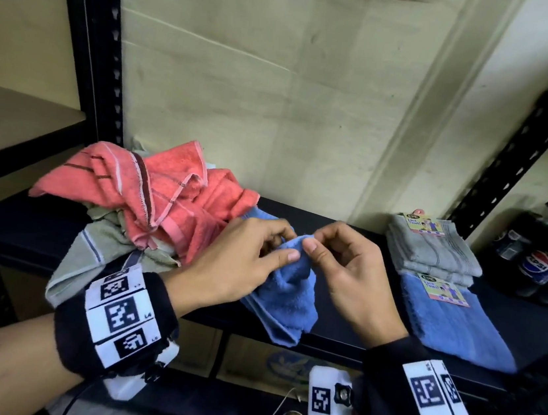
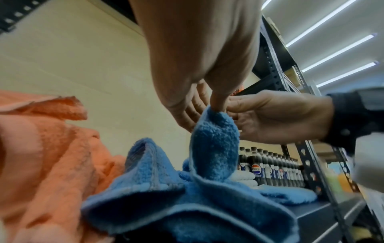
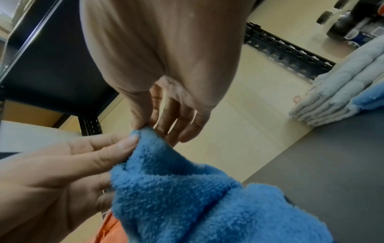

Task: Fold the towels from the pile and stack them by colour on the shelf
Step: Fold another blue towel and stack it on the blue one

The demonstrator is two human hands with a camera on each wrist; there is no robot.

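Note:
A crumpled blue towel (image 1: 286, 295) droops over the front edge of the dark shelf (image 1: 22, 224). Both hands hold its raised corner. My left hand (image 1: 287, 243) pinches the corner between thumb and fingers, and my right hand (image 1: 311, 241) pinches the same corner from the right, thumbs almost touching. The left wrist view shows the left hand (image 2: 216, 105) on top of the blue towel (image 2: 214, 148). In the right wrist view the right hand (image 3: 143, 126) pinches the blue towel (image 3: 176, 189). A pile of coral towels (image 1: 163, 200) lies to the left over a grey-green towel (image 1: 94, 251).
At the right of the shelf stand folded grey towels (image 1: 432, 254) with a folded blue towel (image 1: 451, 325) in front of them. Pepsi bottles (image 1: 542, 261) stand beyond the right shelf post (image 1: 530, 135). The left post (image 1: 92, 47) rises behind the pile. Cardboard boxes (image 1: 247, 359) sit below.

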